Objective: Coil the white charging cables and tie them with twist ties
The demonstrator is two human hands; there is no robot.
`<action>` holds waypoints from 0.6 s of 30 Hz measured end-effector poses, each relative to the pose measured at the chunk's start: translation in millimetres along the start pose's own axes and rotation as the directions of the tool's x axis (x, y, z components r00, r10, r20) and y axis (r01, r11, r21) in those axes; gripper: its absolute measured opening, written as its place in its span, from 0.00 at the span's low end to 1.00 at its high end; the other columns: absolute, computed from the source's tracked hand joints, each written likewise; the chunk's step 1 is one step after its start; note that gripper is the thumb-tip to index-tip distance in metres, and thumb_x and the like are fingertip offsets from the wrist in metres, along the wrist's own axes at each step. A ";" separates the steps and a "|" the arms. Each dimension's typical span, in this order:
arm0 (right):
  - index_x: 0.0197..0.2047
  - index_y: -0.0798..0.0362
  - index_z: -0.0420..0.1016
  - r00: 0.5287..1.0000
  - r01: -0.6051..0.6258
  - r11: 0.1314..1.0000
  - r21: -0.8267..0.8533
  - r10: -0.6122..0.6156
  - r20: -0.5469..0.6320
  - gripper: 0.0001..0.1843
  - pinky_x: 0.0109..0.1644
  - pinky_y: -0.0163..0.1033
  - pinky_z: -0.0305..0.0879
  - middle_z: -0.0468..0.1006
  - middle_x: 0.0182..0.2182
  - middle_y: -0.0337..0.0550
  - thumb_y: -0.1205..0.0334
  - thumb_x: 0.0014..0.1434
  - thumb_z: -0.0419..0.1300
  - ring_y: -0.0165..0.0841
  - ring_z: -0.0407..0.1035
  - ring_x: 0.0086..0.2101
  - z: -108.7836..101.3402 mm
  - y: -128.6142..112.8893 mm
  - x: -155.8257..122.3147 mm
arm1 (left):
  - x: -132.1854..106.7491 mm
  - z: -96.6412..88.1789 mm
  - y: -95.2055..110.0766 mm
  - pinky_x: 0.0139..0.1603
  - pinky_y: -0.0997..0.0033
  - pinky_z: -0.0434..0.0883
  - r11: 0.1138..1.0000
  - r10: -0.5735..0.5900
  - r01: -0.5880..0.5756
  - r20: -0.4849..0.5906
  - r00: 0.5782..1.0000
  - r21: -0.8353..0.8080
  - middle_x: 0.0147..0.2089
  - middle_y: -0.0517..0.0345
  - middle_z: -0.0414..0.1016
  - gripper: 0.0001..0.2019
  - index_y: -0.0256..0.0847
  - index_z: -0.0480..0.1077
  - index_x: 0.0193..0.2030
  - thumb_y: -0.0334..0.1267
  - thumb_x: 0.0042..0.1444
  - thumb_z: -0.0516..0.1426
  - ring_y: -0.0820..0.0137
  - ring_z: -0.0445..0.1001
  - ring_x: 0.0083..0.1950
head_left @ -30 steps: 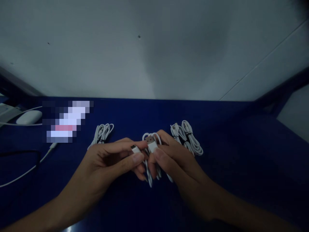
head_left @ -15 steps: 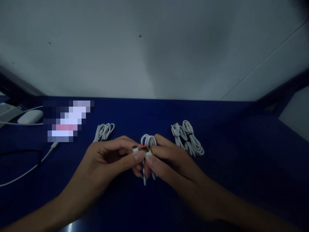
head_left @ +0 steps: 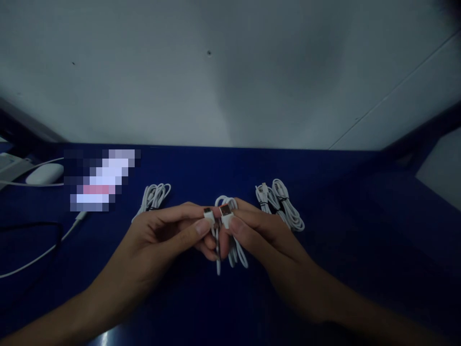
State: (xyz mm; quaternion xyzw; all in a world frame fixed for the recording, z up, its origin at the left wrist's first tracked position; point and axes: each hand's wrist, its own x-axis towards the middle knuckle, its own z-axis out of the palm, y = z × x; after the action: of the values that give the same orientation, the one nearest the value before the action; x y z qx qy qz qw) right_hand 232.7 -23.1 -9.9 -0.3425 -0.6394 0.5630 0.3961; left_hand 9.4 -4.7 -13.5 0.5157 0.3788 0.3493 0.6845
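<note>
Both my hands hold one coiled white USB cable point(head_left: 235, 250) above a dark blue table point(head_left: 345, 226). My left hand point(head_left: 162, 240) pinches the cable's small plug point(head_left: 208, 215) between thumb and forefinger. My right hand point(head_left: 259, 233) pinches the wider USB plug point(head_left: 226, 213), which has an orange insert. The two plugs stand side by side, nearly touching. The cable's loops hang below my fingers.
A bundled white cable point(head_left: 154, 196) lies on the table to the left, and bundled white cables point(head_left: 281, 204) lie to the right. At far left are a white mouse point(head_left: 45, 173), a blurred patch, a thin white lead point(head_left: 39, 254) and a black lead. A pale wall rises behind.
The two plugs have been brought up and side by side, with the USB plug's orange end now turned upward. The hanging loops shifted slightly right. My hands stayed in place.
</note>
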 end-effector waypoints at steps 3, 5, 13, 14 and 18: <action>0.37 0.50 0.76 1.000 -0.008 1.000 0.005 0.008 -0.004 0.25 0.60 0.42 0.66 0.80 0.44 0.39 0.55 0.86 0.49 0.33 0.73 0.50 0.2 0.3 -1.0 | -0.3 -0.9 -0.9 0.47 0.80 0.83 0.998 -0.024 0.024 -0.009 1.000 -0.056 0.37 0.60 0.86 0.06 0.47 0.89 0.48 0.40 0.74 0.67 0.72 0.86 0.41; 0.37 0.50 0.77 1.000 -0.004 1.000 -0.004 0.004 -0.006 0.25 0.60 0.42 0.66 0.80 0.43 0.38 0.55 0.86 0.49 0.33 0.73 0.50 0.2 0.5 -1.5 | -0.3 -1.3 -1.4 0.45 0.80 0.83 0.997 -0.037 0.035 -0.027 0.999 -0.075 0.36 0.61 0.87 0.04 0.47 0.88 0.47 0.40 0.72 0.69 0.72 0.86 0.39; 0.37 0.49 0.77 0.999 -0.043 0.999 -0.011 0.044 0.012 0.25 0.52 0.43 0.69 0.77 0.42 0.38 0.52 0.86 0.51 0.33 0.72 0.46 0.2 1.0 -1.8 | 3.7 -5.6 -3.6 0.38 0.79 0.82 0.997 -0.078 0.078 -0.081 0.994 -0.007 0.30 0.60 0.88 0.06 0.44 0.84 0.38 0.39 0.68 0.72 0.73 0.84 0.29; 0.37 0.49 0.77 0.999 -0.043 0.999 -0.009 0.043 0.019 0.24 0.53 0.42 0.68 0.76 0.42 0.38 0.53 0.86 0.51 0.32 0.72 0.46 0.6 0.6 -1.9 | 3.4 -5.8 -3.6 0.38 0.78 0.82 0.997 -0.079 0.079 -0.073 0.994 -0.009 0.30 0.60 0.88 0.06 0.44 0.84 0.38 0.37 0.67 0.72 0.73 0.84 0.29; 0.37 0.49 0.77 0.996 -0.066 0.998 -0.013 0.067 0.066 0.24 0.55 0.41 0.68 0.76 0.42 0.37 0.56 0.86 0.50 0.31 0.72 0.46 1.7 -1.5 -2.3 | 0.8 -5.3 -2.9 0.37 0.78 0.81 0.998 -0.063 0.063 -0.028 0.998 0.000 0.33 0.61 0.89 0.06 0.44 0.83 0.37 0.32 0.67 0.71 0.71 0.85 0.32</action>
State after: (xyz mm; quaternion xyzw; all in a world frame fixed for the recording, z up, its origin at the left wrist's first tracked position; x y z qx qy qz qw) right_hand 232.2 -26.1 -8.8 -0.3468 -0.6435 0.5835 0.3538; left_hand 5.4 -2.3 -17.5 0.4988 0.4046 0.3348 0.6895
